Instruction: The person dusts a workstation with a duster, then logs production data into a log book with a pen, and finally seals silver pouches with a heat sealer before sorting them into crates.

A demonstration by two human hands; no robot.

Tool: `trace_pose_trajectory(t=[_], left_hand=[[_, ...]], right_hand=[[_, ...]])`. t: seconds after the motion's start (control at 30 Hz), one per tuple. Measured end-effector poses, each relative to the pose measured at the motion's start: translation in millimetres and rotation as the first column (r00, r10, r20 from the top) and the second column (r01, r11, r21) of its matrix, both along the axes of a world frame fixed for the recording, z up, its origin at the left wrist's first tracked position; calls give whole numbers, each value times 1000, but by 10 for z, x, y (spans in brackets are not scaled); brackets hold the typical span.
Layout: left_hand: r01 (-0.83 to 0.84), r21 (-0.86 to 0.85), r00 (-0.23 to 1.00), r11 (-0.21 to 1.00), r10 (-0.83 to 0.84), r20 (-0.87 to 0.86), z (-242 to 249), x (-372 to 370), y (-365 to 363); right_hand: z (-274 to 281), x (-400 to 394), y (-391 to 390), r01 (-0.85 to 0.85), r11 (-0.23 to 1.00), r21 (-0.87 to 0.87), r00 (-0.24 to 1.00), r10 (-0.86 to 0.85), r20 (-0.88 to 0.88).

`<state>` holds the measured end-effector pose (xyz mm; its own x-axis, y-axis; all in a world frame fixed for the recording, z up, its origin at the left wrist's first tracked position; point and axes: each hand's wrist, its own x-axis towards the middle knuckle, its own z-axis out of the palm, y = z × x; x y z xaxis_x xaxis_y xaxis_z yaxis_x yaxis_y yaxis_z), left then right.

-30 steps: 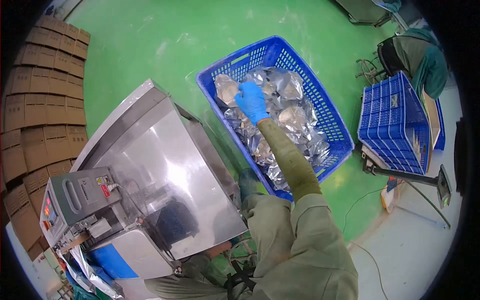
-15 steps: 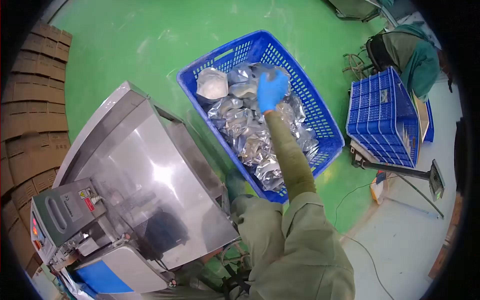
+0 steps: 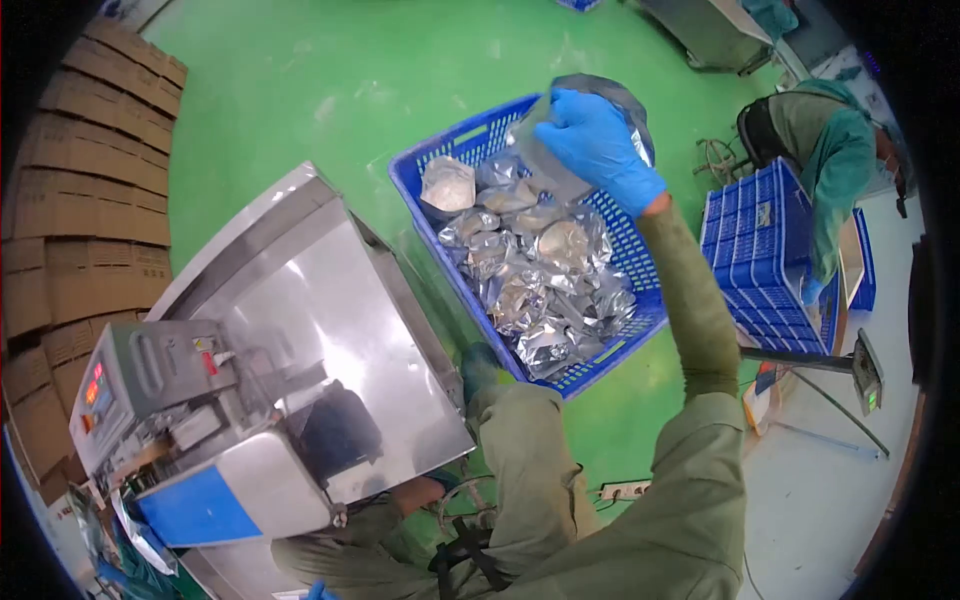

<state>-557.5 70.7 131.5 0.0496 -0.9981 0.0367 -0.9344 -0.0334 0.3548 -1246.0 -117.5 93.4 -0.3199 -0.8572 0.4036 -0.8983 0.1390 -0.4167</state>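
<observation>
My right hand, in a blue glove, is closed on the edge of a silver foil bag raised at the far end of a blue plastic crate. Several more foil bags are heaped inside the crate, some of them puffed out. One paler bag lies at the crate's left side. Of my left hand, only a bit of blue glove shows at the bottom edge, so its fingers are not readable.
Left of the crate stands a steel work table with a sealing-type machine. Cardboard boxes are stacked far left. A co-worker's green sleeve reaches into another blue crate at right. A power strip lies on the floor.
My right hand has lifted a foil bag from the heap and moved right and up in view. My left glove's edge has appeared at the bottom. The co-worker's arm now reaches down into their crate.
</observation>
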Motion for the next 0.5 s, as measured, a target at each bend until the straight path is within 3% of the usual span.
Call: trace_pose_trajectory(t=[0.03, 0.07, 0.1, 0.13, 0.17, 0.23, 0.27, 0.3, 0.33, 0.4, 0.43, 0.47, 0.5], left_hand=[[83, -159, 959, 984, -122, -255, -196, -175, -113], [374, -275, 906, 886, -413, -98, -409, -179, -316], [352, -213, 835, 911, -408, -368, -86, -913, -616], [262, 4, 815, 965, -219, -536, -17, -1238, -788], [385, -179, 811, 905, -425, -403, 121, -1579, -1073], [392, -385, 718, 835, -539, -439, 253, -1945, -1569], [407, -379, 752, 831, -540, -378, 122, -1911, -1816], [309, -113, 771, 944, -318, -552, 94, -1660, -2021], [186, 167, 772, 968, -39, -634, 69, -1413, -2226], [409, -152, 738, 900, -424, -525, 400, -766, -1995], [344, -69, 791, 937, -328, -515, 431, -600, -1968], [275, 15, 836, 961, -231, -497, 462, -435, -1944], [289, -60, 714, 956, -257, -652, 237, -190, -1834]], right_hand=[[514, 314, 57, -111, 994, -11, 994, 111, -14], [1000, 635, 119, -211, 976, 59, 977, 213, -19], [1427, 983, 168, -314, 941, 126, 948, 319, -19], [1786, 1343, 215, -371, 910, 185, 918, 390, -79], [2072, 1723, 252, -426, 872, 243, 875, 465, -134], [2467, 2508, 349, -683, 706, 189, 674, 709, -210], [2714, 2931, 451, -795, 583, 167, 529, 801, -281], [2702, 3219, 460, -840, 489, 235, 476, 872, -113], [2678, 3497, 455, -862, 472, 185, 448, 880, -156], [2663, 3973, 462, -893, 442, 87, 412, 879, -238], [2702, 4129, 498, -916, 384, 113, 330, 885, -329], [2687, 4204, 555, -887, 442, -134, 461, 848, -260], [2616, 4199, 635, -797, 486, -358, 564, 811, -155]])
